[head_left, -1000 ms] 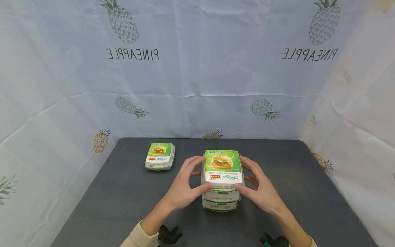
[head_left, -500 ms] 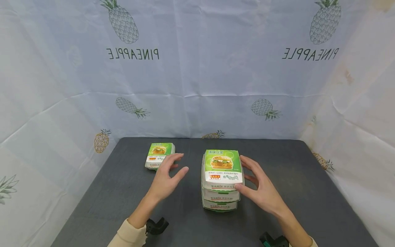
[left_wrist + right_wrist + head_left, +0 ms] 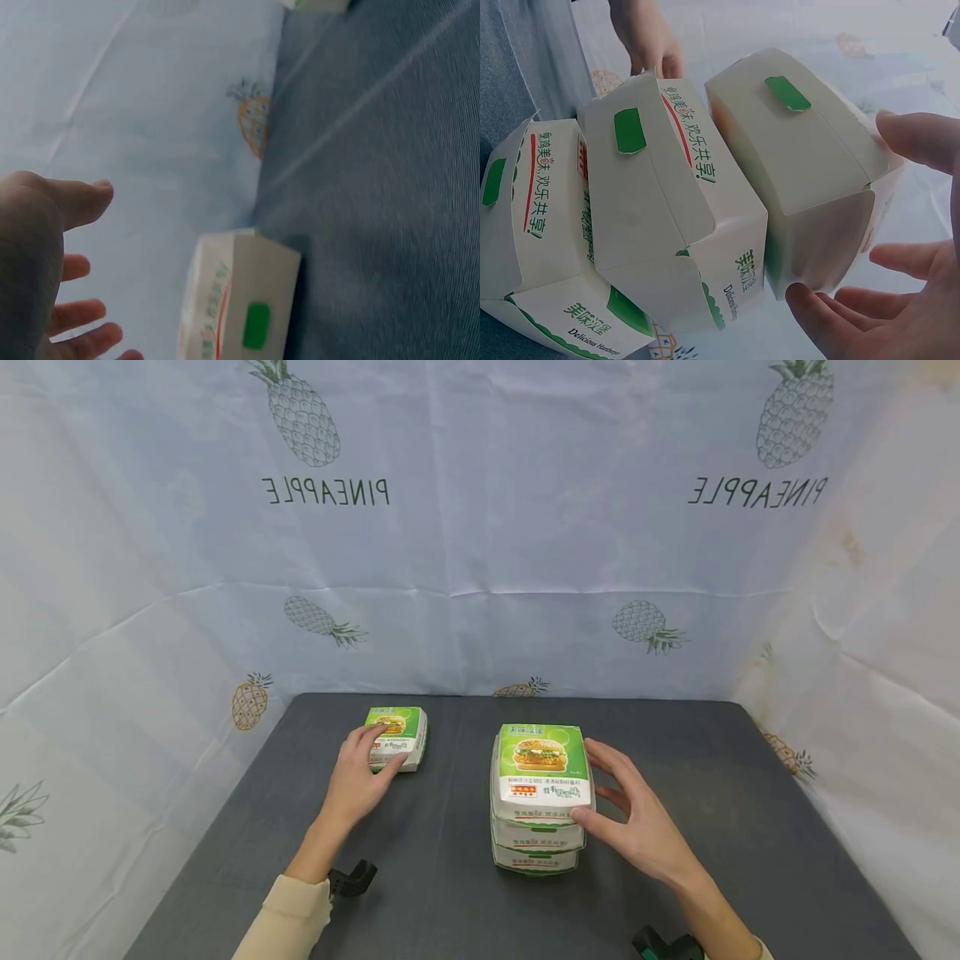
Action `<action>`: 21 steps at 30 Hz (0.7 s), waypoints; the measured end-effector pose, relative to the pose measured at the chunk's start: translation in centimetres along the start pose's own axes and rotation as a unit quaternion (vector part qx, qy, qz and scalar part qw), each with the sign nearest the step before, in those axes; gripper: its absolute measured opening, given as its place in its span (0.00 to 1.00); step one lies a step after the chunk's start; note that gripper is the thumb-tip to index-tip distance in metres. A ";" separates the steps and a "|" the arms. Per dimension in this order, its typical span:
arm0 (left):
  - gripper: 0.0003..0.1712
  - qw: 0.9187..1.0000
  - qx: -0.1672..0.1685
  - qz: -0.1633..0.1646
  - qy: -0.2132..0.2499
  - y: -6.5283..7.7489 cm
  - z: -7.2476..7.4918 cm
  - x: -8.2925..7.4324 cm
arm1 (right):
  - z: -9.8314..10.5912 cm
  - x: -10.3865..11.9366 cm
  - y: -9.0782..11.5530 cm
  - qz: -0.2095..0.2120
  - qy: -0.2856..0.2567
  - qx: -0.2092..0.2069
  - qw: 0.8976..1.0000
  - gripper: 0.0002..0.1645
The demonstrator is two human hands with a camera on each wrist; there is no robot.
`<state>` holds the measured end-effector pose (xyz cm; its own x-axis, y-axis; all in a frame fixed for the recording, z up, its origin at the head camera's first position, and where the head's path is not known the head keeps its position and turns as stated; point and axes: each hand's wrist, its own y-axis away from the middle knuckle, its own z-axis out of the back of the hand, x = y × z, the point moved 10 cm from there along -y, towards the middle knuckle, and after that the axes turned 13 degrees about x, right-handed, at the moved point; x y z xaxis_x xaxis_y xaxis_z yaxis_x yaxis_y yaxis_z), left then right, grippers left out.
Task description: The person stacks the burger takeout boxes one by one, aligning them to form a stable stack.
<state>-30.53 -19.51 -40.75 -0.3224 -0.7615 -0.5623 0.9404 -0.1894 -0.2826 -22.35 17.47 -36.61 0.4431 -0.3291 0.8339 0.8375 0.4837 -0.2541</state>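
Note:
Three green-and-white burger boxes form a stack (image 3: 538, 837) in front of me. Beside the top burger box (image 3: 542, 789) is my right hand (image 3: 637, 822), its thumb at the front right corner and its fingertips along the right side. The right wrist view shows that thumb and those fingers spread around the top box's end (image 3: 817, 240). A single burger box (image 3: 408, 746) sits at the back left of the table. My left hand (image 3: 354, 781) reaches over its left part, thumb and fingers apart. In the left wrist view, a gap shows between the fingers (image 3: 79, 315) and this box (image 3: 232, 300).
The dark table (image 3: 465, 902) carries the stack near its middle. A white pineapple-print cloth (image 3: 480, 543) hangs behind the table and along both sides. A black wrist device (image 3: 352, 878) sits on the left wrist, another (image 3: 667, 943) on the right.
My left hand has left the stack's left side and moved left and away from me to the single burger box. The right hand has stayed at the stack, which has not moved.

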 end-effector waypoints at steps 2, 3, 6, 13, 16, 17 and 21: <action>0.37 1.000 0.010 0.019 -0.003 -0.3 -0.1 1.3 | 0.0 0.0 0.0 0.000 -0.002 0.000 1.000 0.48; 0.38 0.999 0.016 0.028 -0.005 -0.4 -0.2 1.9 | 0.0 0.0 0.0 0.000 -0.002 0.000 1.000 0.48; 0.44 0.998 0.034 0.053 0.003 -0.9 -0.4 3.8 | -0.1 -0.1 0.0 -0.002 -0.002 0.001 1.000 0.48; 0.56 0.988 0.105 0.103 0.052 -2.2 -1.5 7.3 | -0.1 -0.2 0.0 0.000 -0.001 0.001 1.000 0.48; 0.59 0.980 0.140 0.120 0.068 -2.7 -2.2 8.2 | -0.1 -0.2 0.0 -0.001 0.003 0.000 1.000 0.48; 0.60 0.978 0.151 0.125 0.071 -2.8 -2.4 8.5 | -0.1 -0.2 0.0 -0.001 0.005 0.000 1.000 0.48; 0.63 0.973 0.176 0.132 0.073 -3.4 -3.3 9.1 | -0.1 -0.2 0.0 0.001 0.008 0.000 1.000 0.48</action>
<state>-37.05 -23.76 -47.45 -0.0530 -0.7213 -0.6906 0.9629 -0.2201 0.1561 -22.37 17.44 -36.82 0.4487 -0.3407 0.8262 0.8372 0.4838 -0.2552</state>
